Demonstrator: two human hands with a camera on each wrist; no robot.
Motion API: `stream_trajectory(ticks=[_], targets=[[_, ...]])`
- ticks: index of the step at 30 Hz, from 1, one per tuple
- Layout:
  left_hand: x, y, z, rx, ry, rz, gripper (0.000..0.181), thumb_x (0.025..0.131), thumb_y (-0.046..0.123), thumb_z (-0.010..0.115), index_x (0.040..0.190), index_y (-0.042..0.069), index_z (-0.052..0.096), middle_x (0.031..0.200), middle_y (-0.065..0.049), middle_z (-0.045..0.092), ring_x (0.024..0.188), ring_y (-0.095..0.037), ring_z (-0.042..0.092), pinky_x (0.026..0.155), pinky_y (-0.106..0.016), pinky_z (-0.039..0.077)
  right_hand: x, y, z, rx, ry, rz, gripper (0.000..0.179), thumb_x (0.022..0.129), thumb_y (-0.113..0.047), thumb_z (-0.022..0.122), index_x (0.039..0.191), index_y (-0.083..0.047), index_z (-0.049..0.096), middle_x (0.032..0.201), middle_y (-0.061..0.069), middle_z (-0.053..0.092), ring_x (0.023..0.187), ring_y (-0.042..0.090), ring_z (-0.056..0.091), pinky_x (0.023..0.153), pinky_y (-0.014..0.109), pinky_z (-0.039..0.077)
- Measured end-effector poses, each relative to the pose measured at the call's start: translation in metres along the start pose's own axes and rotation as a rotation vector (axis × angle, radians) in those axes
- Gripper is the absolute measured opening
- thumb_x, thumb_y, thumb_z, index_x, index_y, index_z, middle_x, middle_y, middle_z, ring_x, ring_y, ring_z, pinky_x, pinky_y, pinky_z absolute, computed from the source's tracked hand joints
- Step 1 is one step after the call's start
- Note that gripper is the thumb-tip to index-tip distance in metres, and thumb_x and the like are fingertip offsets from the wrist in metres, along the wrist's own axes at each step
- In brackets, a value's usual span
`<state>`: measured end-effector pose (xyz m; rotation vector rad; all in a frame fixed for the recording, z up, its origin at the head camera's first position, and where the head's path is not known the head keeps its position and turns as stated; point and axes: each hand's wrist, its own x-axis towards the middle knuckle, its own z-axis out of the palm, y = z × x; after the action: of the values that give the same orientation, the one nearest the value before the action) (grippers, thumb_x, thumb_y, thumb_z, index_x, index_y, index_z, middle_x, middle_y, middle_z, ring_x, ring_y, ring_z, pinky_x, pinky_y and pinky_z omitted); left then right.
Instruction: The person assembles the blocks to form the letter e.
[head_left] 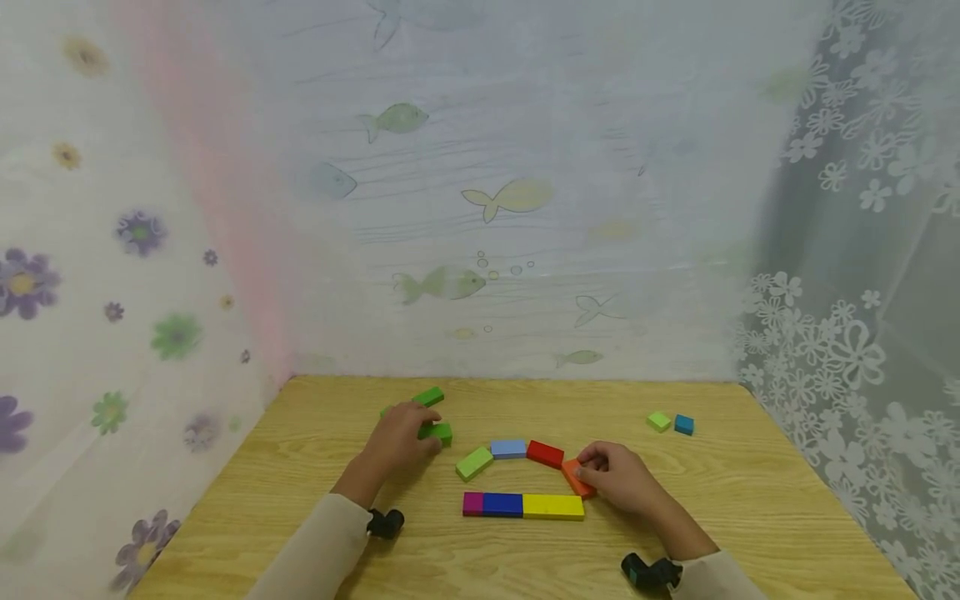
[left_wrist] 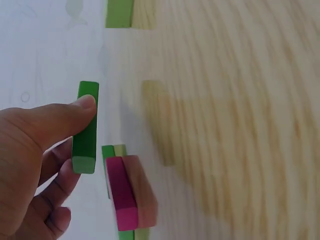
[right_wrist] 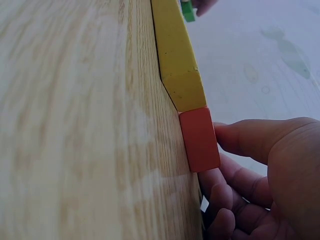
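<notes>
While a magenta block (head_left: 473, 504), a dark blue block (head_left: 502, 506) and a yellow block (head_left: 552, 507) lie end to end on the wood-grain counter (head_left: 450, 562), the right hand (head_left: 618, 477) pinches an orange block (head_left: 573, 478) between thumb and fingers, its near end just beside the row's right end; beyond the row, a lime block (head_left: 475, 464), a light blue block (head_left: 508, 449) and a red block (head_left: 545, 454) curve toward the orange one; to their left, the left hand (head_left: 401, 435) pinches a green block (left_wrist: 86, 131) between thumb and fingers; past that hand lies another green piece (head_left: 429, 397), and the left wrist view shows a second magenta piece (left_wrist: 121, 195) partly covering green; at far right, a small lime piece (head_left: 658, 422) and a small blue piece (head_left: 684, 425) sit near each other; behind hangs a fish-patterned curtain (head_left: 510, 333).
</notes>
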<state>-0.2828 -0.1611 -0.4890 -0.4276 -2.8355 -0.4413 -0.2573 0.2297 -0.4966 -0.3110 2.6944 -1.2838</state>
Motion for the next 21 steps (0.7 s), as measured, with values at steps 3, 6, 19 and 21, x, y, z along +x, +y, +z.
stream_trajectory(ticks=[3, 6, 19, 21], targets=[[-0.001, 0.003, -0.002, 0.003, 0.02, -0.016, 0.041, 0.086, 0.03, 0.086, 0.123, 0.014, 0.075, 0.109, -0.002, 0.072, 0.1, -0.022, 0.066, 0.092, -0.047, 0.054, 0.0, 0.0, 0.0, -0.001, 0.001, -0.001, 0.018, 0.095, -0.018, 0.075, 0.109, -0.007, 0.071, 0.093, 0.002, 0.065, 0.083, 0.018, 0.055, 0.071, 0.03, 0.048], [-0.004, 0.006, -0.004, -0.004, 0.04, -0.032, 0.04, 0.086, 0.03, 0.086, 0.121, 0.013, 0.076, 0.108, -0.003, 0.071, 0.096, -0.02, 0.066, 0.086, -0.044, 0.055, 0.0, 0.001, 0.0, 0.004, 0.001, 0.002, 0.018, 0.095, -0.018, 0.075, 0.108, -0.008, 0.071, 0.093, 0.002, 0.065, 0.083, 0.018, 0.055, 0.071, 0.031, 0.048], [-0.026, 0.017, -0.006, -0.136, 0.118, -0.114, 0.033, 0.084, 0.027, 0.088, 0.112, 0.012, 0.078, 0.103, -0.004, 0.068, 0.087, -0.014, 0.062, 0.077, -0.038, 0.055, 0.002, 0.002, 0.001, 0.001, 0.001, 0.014, 0.017, 0.095, -0.019, 0.075, 0.109, -0.009, 0.071, 0.094, 0.002, 0.066, 0.083, 0.018, 0.056, 0.072, 0.03, 0.049], [-0.029, 0.019, -0.007, -0.145, 0.122, -0.13, 0.032, 0.085, 0.027, 0.087, 0.112, 0.013, 0.078, 0.101, -0.002, 0.067, 0.087, -0.013, 0.062, 0.077, -0.038, 0.055, 0.002, 0.002, 0.001, -0.004, 0.001, 0.02, 0.016, 0.096, -0.018, 0.074, 0.109, -0.01, 0.071, 0.094, 0.002, 0.066, 0.083, 0.018, 0.056, 0.073, 0.03, 0.049]])
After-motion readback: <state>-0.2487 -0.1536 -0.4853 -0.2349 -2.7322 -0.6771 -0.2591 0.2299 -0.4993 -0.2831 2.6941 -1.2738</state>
